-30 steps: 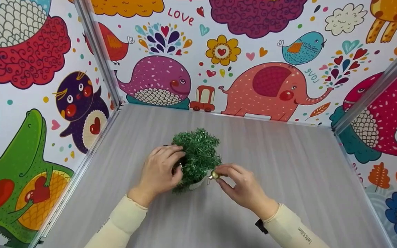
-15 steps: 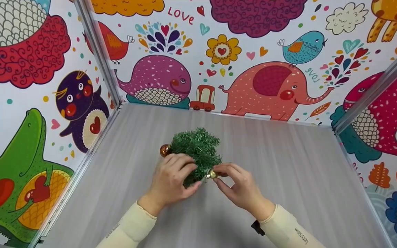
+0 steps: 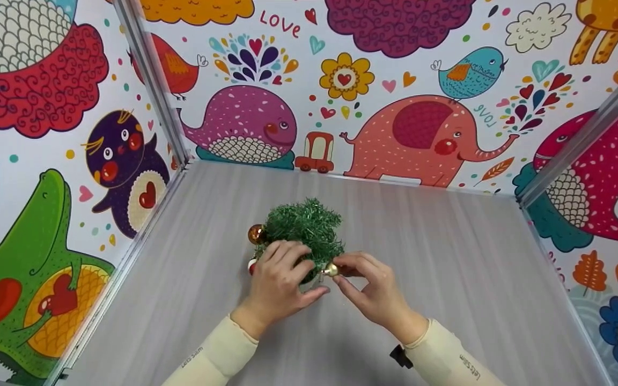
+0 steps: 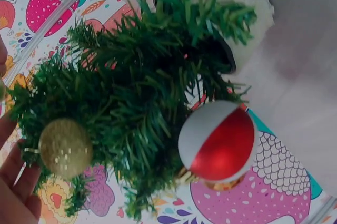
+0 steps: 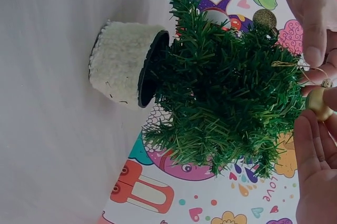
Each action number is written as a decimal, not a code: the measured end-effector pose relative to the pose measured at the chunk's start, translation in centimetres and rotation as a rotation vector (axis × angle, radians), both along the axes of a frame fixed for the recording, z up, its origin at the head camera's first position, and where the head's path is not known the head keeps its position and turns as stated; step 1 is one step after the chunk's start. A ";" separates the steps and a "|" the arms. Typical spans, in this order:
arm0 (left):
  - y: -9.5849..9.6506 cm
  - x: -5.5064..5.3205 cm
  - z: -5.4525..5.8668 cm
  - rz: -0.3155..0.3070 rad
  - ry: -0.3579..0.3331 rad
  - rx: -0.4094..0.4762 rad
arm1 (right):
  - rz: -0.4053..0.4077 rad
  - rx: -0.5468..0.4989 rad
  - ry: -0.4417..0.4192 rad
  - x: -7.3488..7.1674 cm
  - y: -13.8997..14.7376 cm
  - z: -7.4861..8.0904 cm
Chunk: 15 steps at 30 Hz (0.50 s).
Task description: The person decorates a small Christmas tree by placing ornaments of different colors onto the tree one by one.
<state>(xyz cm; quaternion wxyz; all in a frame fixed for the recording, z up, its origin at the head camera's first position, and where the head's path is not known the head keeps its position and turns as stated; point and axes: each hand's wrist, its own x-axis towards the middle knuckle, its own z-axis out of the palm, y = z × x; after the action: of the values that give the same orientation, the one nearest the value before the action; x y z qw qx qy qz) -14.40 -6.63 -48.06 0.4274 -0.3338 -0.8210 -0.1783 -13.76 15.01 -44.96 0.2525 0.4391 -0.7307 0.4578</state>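
A small green artificial Christmas tree [image 3: 303, 222] stands on the table. Its fuzzy white pot [image 5: 121, 63] shows in the right wrist view. My right hand [image 3: 376, 284] pinches a small gold bauble [image 3: 331, 269] beside the tree; a thin gold thread loop [image 5: 287, 64] trails from its cap. My left hand [image 3: 282, 281] is at the tree's near side, fingers loosely bent and thumb stretched out close to the thread. On the tree hang a red and white bauble [image 4: 218, 139], a glittery gold bauble [image 4: 66, 148] and a shiny copper one [image 3: 256, 234].
The grey wood-look table [image 3: 438, 241] extends around the tree. Panels printed with cartoon animals [image 3: 405, 145] enclose it at the back and both sides, with metal rails [image 3: 153, 80] at the corners.
My left hand has moved right and slightly nearer along the tree towards the gold bauble, uncovering the copper bauble and part of the red and white one. The right hand has barely moved.
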 end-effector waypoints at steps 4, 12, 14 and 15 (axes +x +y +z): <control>0.4 0.0 -0.4 0.031 0.014 0.000 | 0.014 -0.010 -0.016 0.3 0.1 0.5; 1.3 0.1 -0.9 0.066 0.034 0.043 | 0.005 -0.014 -0.045 0.4 0.3 0.3; 1.5 0.1 -1.1 0.069 0.039 0.049 | 0.005 -0.018 -0.049 0.4 0.3 0.3; 1.6 0.1 -1.1 0.069 0.036 0.054 | 0.005 -0.019 -0.049 0.4 0.4 0.2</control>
<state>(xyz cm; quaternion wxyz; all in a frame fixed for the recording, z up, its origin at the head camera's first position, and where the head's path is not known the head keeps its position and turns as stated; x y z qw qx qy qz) -14.31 -5.00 -49.18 0.4570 -0.2965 -0.8191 -0.1795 -13.32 15.37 -44.74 0.2375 0.4273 -0.7311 0.4760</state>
